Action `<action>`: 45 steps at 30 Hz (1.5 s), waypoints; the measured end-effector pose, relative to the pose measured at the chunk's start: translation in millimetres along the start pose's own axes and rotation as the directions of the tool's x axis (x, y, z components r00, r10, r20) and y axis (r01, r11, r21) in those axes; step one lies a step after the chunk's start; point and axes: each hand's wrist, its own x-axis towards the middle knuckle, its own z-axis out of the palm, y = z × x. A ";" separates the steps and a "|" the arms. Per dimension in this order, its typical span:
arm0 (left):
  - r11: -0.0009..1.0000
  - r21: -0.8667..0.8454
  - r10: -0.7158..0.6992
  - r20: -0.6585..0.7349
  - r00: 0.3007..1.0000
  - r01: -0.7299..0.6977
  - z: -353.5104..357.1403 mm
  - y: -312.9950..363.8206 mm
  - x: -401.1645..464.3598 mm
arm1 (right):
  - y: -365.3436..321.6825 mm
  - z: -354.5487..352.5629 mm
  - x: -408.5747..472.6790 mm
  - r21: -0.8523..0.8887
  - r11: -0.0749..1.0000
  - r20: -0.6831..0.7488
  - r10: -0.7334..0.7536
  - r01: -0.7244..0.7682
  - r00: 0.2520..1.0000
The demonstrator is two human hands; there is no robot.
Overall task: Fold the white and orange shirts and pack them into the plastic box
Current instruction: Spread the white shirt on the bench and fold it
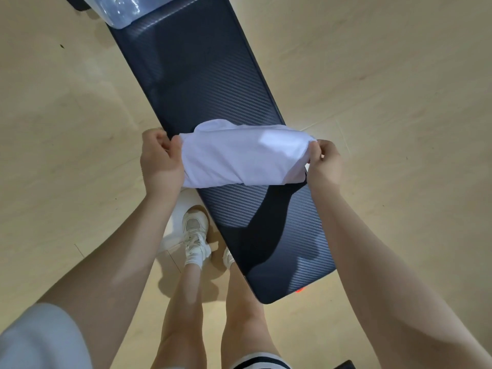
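Head view shows both your bare forearms reaching forward and down over the long dark bench (202, 83), which runs diagonally from the top left to the lower right. Your left hand (159, 161) sits at the bench's left long edge, knuckles up, fingers curled in, pinching the left end of the white shirt (239, 158) between thumb and fingers. Your right hand (323, 162) is at the right long edge, wrist turned inward, fingertips and thumb nipping the shirt's right end. Between the two hands the shirt hangs as a folded band stretched across the bench's width, about midway along its length; whether its lower edge touches the surface, I cannot tell. Part of the cloth bulges up behind the fold on the far side.

The plastic box (119, 9), clear and glossy, rests at the far end of the bench by the top left corner, only partly in view. A sliver of orange (300, 289) peeks out under the bench's near right corner; what it is cannot be told. Your white shoes (195, 235) stand on the pale floor (399, 75) beside the near left edge.
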 end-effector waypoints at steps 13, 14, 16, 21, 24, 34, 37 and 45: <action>0.987 -0.047 -0.154 -0.035 0.987 0.152 31.5 -35.8 -59.9 | 29.4 27.2 -54.3 0.034 0.996 -0.114 0.083 -0.080 0.990; 0.987 -0.047 -0.153 -0.040 0.987 0.151 34.4 -34.4 -55.8 | 27.8 29.7 -50.5 0.035 0.997 -0.124 0.072 -0.068 0.990; 0.992 -0.007 -0.130 -0.048 0.990 0.130 38.5 -32.8 -49.2 | 26.4 35.1 -44.3 -0.022 0.999 -0.123 0.043 -0.046 0.991; 0.996 0.075 -0.054 -0.042 0.998 0.057 39.9 -35.6 -41.8 | 22.0 35.7 -29.0 0.025 0.999 -0.203 0.050 -0.046 0.978; 0.997 0.079 -0.020 -0.015 1.000 0.021 35.8 -38.8 -39.7 | 19.5 32.8 -20.9 -0.106 0.994 -0.141 0.021 -0.036 0.990; 0.968 0.139 0.195 0.113 0.974 -0.210 -18.8 -43.9 -37.9 | 25.9 -12.9 -20.8 -0.111 0.993 -0.077 -0.058 0.049 0.995; 0.965 0.169 0.177 0.156 0.972 -0.203 -23.1 -44.8 -38.2 | 27.3 -20.4 -21.9 -0.077 0.997 -0.014 0.009 -0.010 1.000; 0.999 -0.010 0.043 -0.040 0.998 -0.044 5.0 -9.4 -29.7 | 6.0 -2.3 -16.0 -0.027 0.999 -0.052 -0.028 0.027 0.998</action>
